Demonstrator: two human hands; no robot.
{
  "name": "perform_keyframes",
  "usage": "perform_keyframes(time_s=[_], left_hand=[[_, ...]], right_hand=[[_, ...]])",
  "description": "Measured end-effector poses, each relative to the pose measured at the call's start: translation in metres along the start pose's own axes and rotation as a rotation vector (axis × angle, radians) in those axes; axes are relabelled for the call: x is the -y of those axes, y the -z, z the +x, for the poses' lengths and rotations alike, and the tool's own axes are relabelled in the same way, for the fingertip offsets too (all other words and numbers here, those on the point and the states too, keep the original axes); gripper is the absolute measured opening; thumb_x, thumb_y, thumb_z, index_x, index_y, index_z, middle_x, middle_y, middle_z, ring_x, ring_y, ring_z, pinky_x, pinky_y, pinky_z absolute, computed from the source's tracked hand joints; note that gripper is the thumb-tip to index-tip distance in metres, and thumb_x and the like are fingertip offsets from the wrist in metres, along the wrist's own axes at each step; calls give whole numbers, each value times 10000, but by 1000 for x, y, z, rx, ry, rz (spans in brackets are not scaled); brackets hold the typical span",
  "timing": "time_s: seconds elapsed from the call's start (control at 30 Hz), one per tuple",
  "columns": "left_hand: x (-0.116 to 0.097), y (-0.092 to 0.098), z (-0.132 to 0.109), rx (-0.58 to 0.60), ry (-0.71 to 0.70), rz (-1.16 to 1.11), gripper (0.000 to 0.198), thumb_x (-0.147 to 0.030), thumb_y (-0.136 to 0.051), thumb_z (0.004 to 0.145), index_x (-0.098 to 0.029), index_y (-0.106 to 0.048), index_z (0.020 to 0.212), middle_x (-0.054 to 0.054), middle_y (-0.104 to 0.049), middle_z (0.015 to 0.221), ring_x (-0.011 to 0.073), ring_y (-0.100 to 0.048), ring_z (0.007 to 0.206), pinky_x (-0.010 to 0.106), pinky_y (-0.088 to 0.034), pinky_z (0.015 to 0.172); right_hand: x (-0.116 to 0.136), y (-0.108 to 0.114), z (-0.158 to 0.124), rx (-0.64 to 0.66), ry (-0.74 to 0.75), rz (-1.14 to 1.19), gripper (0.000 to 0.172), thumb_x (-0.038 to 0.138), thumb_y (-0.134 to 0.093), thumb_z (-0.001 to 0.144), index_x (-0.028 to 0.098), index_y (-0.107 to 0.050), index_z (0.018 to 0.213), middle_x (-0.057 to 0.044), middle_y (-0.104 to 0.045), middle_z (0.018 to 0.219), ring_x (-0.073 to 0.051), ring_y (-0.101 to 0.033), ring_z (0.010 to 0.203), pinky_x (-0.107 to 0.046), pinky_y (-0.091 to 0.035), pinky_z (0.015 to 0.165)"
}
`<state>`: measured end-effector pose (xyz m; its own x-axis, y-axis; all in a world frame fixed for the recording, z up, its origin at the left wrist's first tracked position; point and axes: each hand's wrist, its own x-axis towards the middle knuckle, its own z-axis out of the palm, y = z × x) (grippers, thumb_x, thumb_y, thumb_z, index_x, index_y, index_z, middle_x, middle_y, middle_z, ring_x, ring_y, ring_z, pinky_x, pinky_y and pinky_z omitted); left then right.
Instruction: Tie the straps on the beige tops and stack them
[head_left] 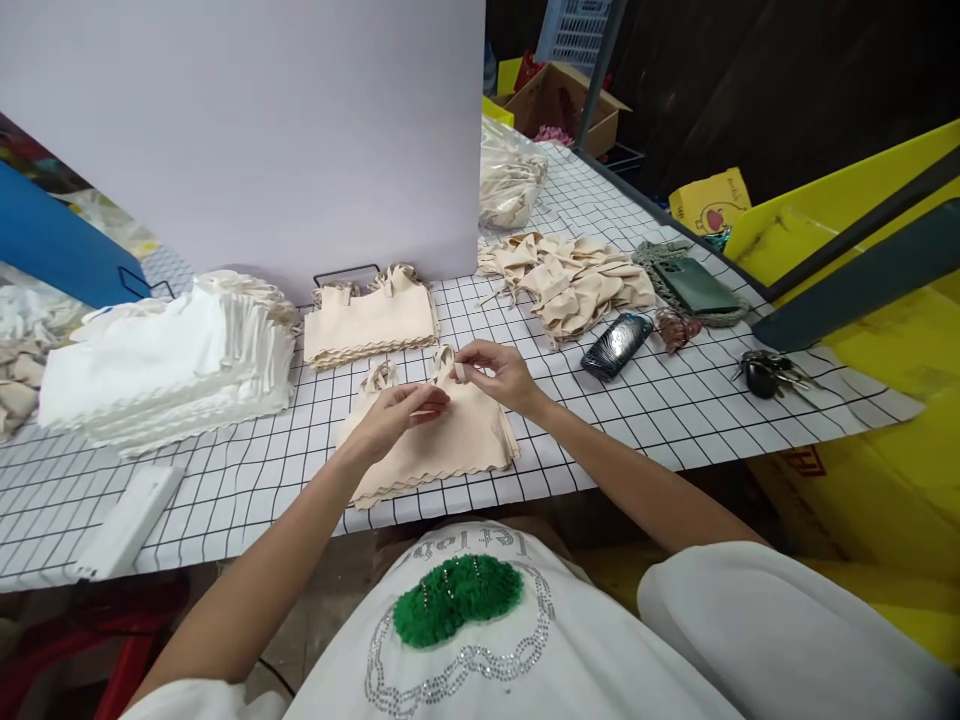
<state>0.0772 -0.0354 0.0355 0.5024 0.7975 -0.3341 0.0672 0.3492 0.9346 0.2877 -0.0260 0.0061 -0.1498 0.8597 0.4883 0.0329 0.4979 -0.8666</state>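
garments (pixel 469 435) of beige cloth lie in a flat stack at the near edge of the checked tablecloth (pixel 547 455), directly before the person, wavy hems facing the body. from where i stand, the right hand (pixel 501 375) has thumb and fingers pinched narrowly on a small beige strap (pixel 460 372) at the top of the stack. the left hand (pixel 396 412) is just beside it, over the cloth, fingers bent and close together; i cannot tell whether anything sits between them.

behind that lies a second beige pile (pixel 371 320), near the foot of a tall pale board (pixel 300 130). a thick stack of white garments (pixel 150 360) lies to the left. over on the right i see a loose heap of beige pieces (pixel 570 285), a shiny black case (pixel 616 346), a green phone (pixel 697 285) and, farther along, some keys (pixel 769 375).
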Motion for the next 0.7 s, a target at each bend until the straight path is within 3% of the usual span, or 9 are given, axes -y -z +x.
perform_keyframes(time_s=[0.17,0.27,0.37,0.43,0.57,0.7], left_hand=[[11,-16,30,-60,194,-403,367,-469,-743,872,-114,-721,784,117,-740,837,203,-708,847,379,-572,930],[14,-24,38,-123,193,-457,284,-375,-820,815,-132,-695,737,32,-666,664,130,-639,649,298,-577,778],[17,-26,39,-145,148,-438,191,-262,-861,754,-123,-736,796,-5,-640,615,90,-560,535,239,-524,618],[18,-27,37,-155,139,-427,141,-212,-839,757,-119,-754,821,14,-682,662,97,-587,560,231,-514,601],[15,-29,34,-180,116,-456,45,-160,-747,825,-120,-768,829,67,-762,817,137,-682,732,245,-558,734],[14,-32,31,-158,131,-483,92,-145,-690,874,-106,-773,867,84,-773,860,121,-684,738,217,-555,734]], right_hand=[[13,-2,-22,-18,-81,50,117,308,-680,869,191,-687,858,-33,-698,846,-158,-701,812,-317,-603,811],[21,-3,-33,-2,-121,48,142,339,-708,851,197,-705,841,-38,-712,862,-170,-701,836,-340,-610,849],[30,-6,-44,11,-234,173,176,354,-759,823,191,-700,857,-38,-721,857,-175,-717,832,-353,-614,866],[37,-9,-50,-11,-388,362,237,366,-770,827,189,-681,956,-38,-738,838,-169,-729,786,-346,-626,826],[42,-12,-55,33,-757,692,328,418,-682,911,158,-626,1104,-74,-764,805,-159,-718,649,-325,-643,664],[34,-14,-49,38,-836,629,314,421,-725,886,150,-642,1020,-14,-695,637,-113,-598,460,-282,-613,502]])
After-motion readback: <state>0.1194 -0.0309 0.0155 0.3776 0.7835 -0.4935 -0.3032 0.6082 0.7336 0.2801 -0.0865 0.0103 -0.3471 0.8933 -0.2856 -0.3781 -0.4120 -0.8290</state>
